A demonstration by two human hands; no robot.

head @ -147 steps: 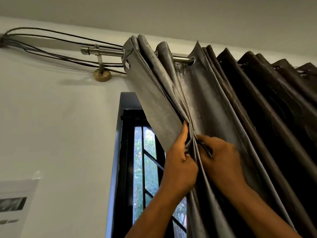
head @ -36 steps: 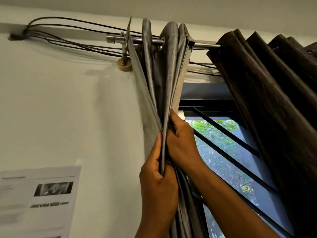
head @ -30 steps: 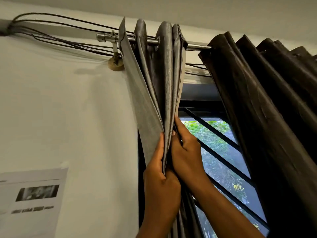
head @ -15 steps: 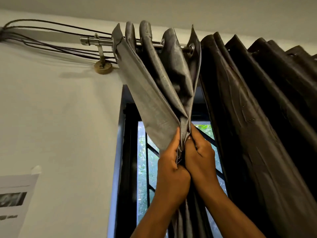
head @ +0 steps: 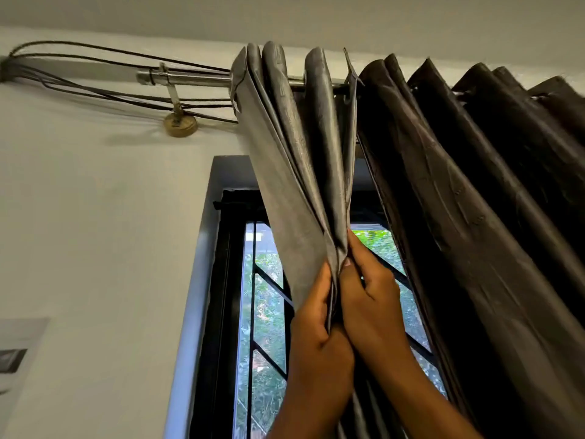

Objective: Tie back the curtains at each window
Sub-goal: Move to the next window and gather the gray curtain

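Left hand [head: 319,337]: grips the gathered grey curtain [head: 304,172] folds.
Right hand [head: 370,299]: apparently pinches the same bunch, touching the left.

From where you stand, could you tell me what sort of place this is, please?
Probably a room in a home or office: grey curtains hang from a metal rod over a barred window, loose cables run along the painted wall.

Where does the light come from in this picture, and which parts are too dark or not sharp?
Head view: daylight enters through the window; the dark curtain loses detail in shadow; the rod bracket casts a soft shadow on the wall; the paper sheet at the left edge is blurred; both hands stay sharp.
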